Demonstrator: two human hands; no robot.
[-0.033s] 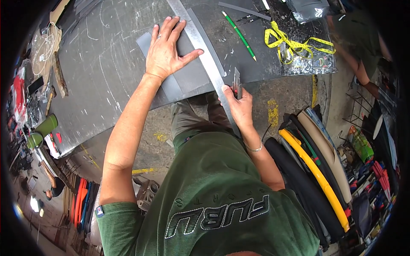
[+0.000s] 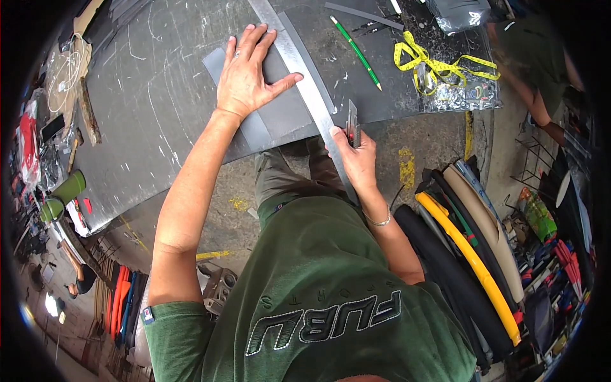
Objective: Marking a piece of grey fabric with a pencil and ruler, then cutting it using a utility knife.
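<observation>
My left hand (image 2: 248, 76) lies flat with its fingers spread on a dark grey sheet (image 2: 280, 108). Its fingertips and thumb tip reach the edge of a long metal ruler (image 2: 312, 95). The ruler slants across the sheet, and its near end juts past the table's edge toward my body. My right hand (image 2: 356, 162) grips that overhanging part, thumb on top. A utility knife (image 2: 352, 124) is also held in this hand, its blade pointing up and away from me. Fingers under the ruler are mostly hidden.
On the scratched dark table (image 2: 137, 127) lie a green pencil (image 2: 356, 54), a yellow tape measure (image 2: 439, 67) and a clear plastic packet (image 2: 471, 95). Rolls of material, one with a yellow roll (image 2: 471, 261), stand at my right. Another person's arm (image 2: 538, 105) is at the far right.
</observation>
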